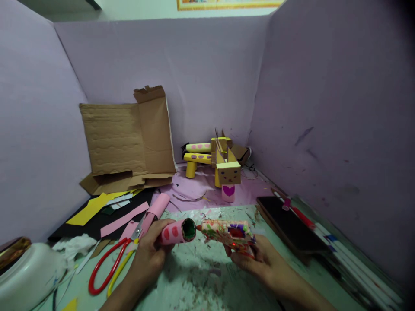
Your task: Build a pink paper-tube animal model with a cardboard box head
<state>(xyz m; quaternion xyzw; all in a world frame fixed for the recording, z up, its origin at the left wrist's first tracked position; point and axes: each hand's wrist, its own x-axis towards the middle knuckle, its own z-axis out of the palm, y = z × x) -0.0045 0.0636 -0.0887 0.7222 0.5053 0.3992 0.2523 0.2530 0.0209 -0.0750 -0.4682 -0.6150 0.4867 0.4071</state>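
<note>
My left hand [152, 250] is closed around a pink paper tube [173, 232] with red spots, its open end facing right and dark green inside. In my right hand [259, 259] is a glue gun [227, 233] covered in a colourful pattern, with a small red light lit on it. The nozzle points left and is right at the rim of the tube; whether it touches I cannot tell. Red-handled scissors [108, 268] lie left of my left hand, beside a yellow handle [121, 273]. A pink paper roll [158, 205] lies just behind that hand.
Behind stand cardboard animal figures [228, 174] with yellow tube bodies. An opened cardboard box [129, 138] leans at the back left, near yellow paper [89, 210]. A white pot [35, 272] is at the left edge. On the right lie a dark phone-like slab [292, 224] and several pens [343, 250].
</note>
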